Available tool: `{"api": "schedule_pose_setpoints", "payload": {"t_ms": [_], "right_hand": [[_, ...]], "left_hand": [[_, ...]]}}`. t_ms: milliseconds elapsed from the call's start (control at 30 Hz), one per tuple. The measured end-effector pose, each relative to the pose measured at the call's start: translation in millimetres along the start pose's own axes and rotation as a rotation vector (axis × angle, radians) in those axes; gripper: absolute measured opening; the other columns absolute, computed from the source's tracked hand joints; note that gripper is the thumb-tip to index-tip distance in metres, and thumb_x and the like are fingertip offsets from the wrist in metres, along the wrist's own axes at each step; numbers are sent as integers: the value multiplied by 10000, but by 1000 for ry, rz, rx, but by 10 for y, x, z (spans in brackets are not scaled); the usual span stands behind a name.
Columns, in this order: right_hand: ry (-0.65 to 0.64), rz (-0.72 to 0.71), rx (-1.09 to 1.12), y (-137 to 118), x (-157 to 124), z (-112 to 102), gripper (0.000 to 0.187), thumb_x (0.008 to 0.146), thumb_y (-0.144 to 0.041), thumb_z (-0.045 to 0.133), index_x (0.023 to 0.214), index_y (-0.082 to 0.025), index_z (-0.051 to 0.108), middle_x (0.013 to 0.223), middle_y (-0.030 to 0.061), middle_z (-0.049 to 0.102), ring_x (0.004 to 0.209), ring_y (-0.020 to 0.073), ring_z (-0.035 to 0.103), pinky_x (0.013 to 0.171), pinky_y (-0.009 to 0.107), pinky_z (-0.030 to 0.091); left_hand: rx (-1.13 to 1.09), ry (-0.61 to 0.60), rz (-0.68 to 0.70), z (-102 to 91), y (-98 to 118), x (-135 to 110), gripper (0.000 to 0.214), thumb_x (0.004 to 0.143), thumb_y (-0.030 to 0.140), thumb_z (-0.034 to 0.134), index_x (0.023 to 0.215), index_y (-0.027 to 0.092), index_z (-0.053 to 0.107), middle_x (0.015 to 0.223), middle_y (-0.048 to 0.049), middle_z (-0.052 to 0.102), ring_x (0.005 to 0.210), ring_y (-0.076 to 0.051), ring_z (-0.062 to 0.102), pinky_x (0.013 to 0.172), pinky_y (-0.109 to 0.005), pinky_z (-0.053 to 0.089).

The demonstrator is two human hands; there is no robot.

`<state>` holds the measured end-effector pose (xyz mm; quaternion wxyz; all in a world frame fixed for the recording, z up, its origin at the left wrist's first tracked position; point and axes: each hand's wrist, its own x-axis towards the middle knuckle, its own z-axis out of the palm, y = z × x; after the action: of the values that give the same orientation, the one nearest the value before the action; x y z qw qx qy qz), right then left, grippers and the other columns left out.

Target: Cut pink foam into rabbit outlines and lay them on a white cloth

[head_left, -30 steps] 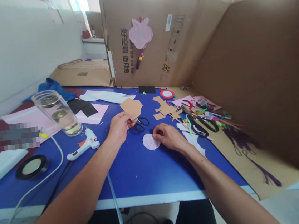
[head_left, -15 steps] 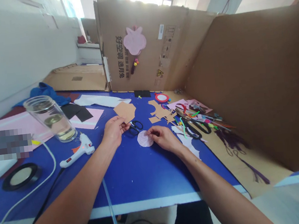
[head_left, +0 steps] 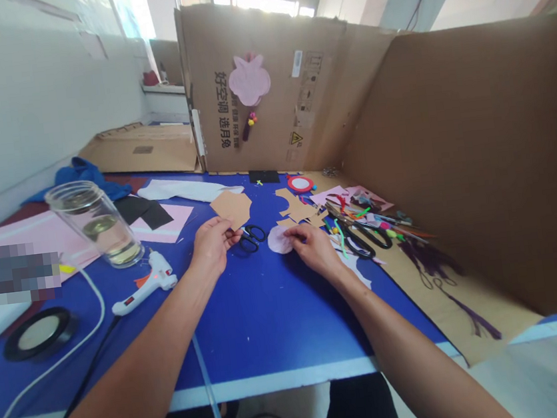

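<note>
Pinching a tan card cutout [head_left: 231, 209] in the left hand [head_left: 211, 247], right hand [head_left: 314, 248] pressing a pink paper disc [head_left: 279, 240]

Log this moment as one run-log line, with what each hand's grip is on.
left hand: holds tan card cutout | right hand: on pale pink paper disc | between hands: black scissors

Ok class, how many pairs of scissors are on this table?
2. One black-handled pair lies on the blue tabletop beside the left hand; another pair lies in the craft pile at right. More could be hidden there.
</note>
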<state>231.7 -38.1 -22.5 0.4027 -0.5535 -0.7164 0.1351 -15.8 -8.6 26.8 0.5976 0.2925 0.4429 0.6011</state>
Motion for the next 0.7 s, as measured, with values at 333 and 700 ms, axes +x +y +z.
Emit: {"api": "schedule_pose_setpoints", "payload": {"t_ms": [333,700], "right_hand": [[350,238,-296,279,48,-385,568,895,-248,588,1446,-141,678,1378,215,666,973,284,712,1002,475,543],[115,-29,187,-276,-143,38,353,965,-453,663,1165,-200,808,998,79,810,862,233,721,812,359,562]], "left_hand": [[-12,-11,-13,11,-11,8,167,802,87,737,725,164,611,656,-39,680,557,-150,690,529,-216,520],[-68,-192,-78,94,-18,-102,157,845,109,759,762,158,635,706,-65,732,582,-141,700,546,-209,548]]}}
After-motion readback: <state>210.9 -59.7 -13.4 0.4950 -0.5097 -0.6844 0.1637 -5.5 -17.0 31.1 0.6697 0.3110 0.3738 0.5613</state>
